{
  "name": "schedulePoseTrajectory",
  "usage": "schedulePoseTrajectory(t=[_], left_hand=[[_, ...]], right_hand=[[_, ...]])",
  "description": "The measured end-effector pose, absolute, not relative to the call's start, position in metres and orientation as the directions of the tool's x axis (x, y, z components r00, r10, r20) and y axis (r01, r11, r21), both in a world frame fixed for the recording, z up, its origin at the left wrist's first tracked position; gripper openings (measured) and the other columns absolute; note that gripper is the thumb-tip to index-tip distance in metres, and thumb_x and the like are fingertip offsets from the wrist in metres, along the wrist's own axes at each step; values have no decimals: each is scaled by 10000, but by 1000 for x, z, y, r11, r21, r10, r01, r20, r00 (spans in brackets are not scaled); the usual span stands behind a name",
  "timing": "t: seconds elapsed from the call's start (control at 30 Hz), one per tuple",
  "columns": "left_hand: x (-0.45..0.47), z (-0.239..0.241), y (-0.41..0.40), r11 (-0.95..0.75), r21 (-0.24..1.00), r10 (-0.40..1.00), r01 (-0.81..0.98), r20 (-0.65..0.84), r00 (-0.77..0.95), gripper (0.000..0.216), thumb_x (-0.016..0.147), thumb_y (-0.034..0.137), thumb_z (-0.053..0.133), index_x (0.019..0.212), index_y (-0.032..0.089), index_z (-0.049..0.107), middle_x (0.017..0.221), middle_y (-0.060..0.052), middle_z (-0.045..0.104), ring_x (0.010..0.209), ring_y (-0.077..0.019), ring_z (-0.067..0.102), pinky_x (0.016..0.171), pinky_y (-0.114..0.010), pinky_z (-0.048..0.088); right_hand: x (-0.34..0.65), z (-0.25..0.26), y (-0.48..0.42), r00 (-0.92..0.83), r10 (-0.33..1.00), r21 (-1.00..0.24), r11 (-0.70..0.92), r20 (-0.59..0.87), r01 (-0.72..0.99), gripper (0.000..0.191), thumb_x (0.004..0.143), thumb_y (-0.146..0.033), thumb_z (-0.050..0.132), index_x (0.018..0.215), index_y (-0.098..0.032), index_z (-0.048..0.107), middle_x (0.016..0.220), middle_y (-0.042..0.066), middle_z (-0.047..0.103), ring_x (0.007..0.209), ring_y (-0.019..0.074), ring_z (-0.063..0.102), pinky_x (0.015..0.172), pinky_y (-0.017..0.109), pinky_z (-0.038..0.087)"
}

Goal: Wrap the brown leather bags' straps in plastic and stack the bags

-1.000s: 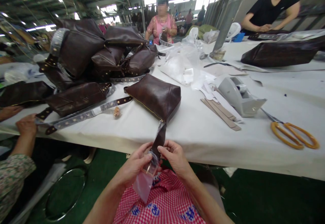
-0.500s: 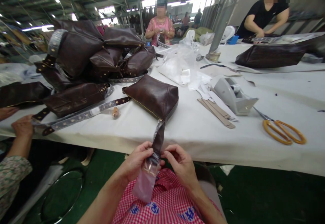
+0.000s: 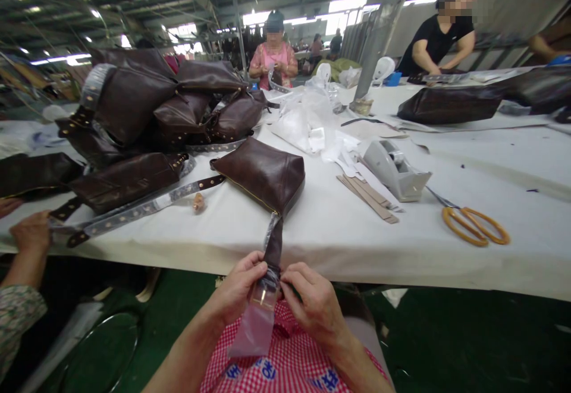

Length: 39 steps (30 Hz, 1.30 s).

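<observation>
A dark brown leather bag (image 3: 265, 173) lies near the table's front edge, its strap (image 3: 273, 244) hanging down toward my lap. Clear plastic film (image 3: 254, 330) covers the strap's end, and a gold buckle (image 3: 264, 298) shows through it. My left hand (image 3: 243, 283) grips the strap from the left, thumb on top, just above the buckle. My right hand (image 3: 312, 298) is at the strap's right side with thumb and fingers pinched together at its edge. Whatever sits between those right fingertips is too small to make out.
Brown bags (image 3: 134, 96) are piled at the left. A tape dispenser (image 3: 395, 170), cardboard strips (image 3: 368, 198) and orange-handled scissors (image 3: 475, 223) lie to the right. Clear plastic bags (image 3: 307, 116) sit mid-table beside a metal post (image 3: 379, 36). A co-worker's hand (image 3: 31, 231) is at far left.
My view has swung slightly right, so the table's things appear shifted left. My right fingers have closed in on the strap's edge. The left hand keeps its grip.
</observation>
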<state>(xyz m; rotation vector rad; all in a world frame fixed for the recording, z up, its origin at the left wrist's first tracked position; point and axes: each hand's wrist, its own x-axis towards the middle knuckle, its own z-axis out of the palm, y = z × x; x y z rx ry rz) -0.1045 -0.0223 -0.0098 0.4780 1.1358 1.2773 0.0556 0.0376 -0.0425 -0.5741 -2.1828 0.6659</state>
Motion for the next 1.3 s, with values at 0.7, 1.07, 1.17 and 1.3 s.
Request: schedulePoseTrajectory(t=[0.7, 1.07, 1.17, 1.3], left_hand=[[-110, -16, -18, 334, 808, 916, -484, -400, -36, 305, 697, 312, 760, 880, 150, 577, 748, 10, 564, 637, -103, 529, 623, -223, 415], [-118, -18, -17, 335, 855, 931, -397, -366, -3, 233, 772, 334, 697, 922, 168, 631, 824, 8, 557, 751, -122, 511, 708, -218, 405], [-121, -20, -21, 300, 854, 949, -424, -314, 40, 291, 777, 338, 702, 1012, 180, 635, 902, -10, 593, 824, -142, 546, 758, -232, 420], [-126, -28, -25, 328, 811, 931, -484, -364, 21, 324, 776, 336, 693, 1040, 153, 654, 936, -61, 658, 808, -165, 600, 757, -268, 450]], right_hand=[[47, -51, 49, -627, 549, -593, 788, 553, 168, 181, 818, -50, 439, 739, -203, 495, 735, 32, 562, 687, 150, 541, 632, 253, 442], [38, -53, 61, -610, 538, -586, 797, 582, 144, 178, 842, -69, 422, 751, -202, 497, 721, 31, 549, 688, 155, 532, 622, 263, 451], [38, -53, 61, -590, 552, -603, 787, 590, 134, 168, 846, -70, 435, 761, -205, 485, 729, 31, 550, 683, 153, 532, 624, 264, 455], [40, -53, 60, -570, 553, -605, 787, 607, 120, 173, 842, -59, 436, 765, -207, 480, 756, 37, 562, 703, 153, 552, 634, 257, 470]])
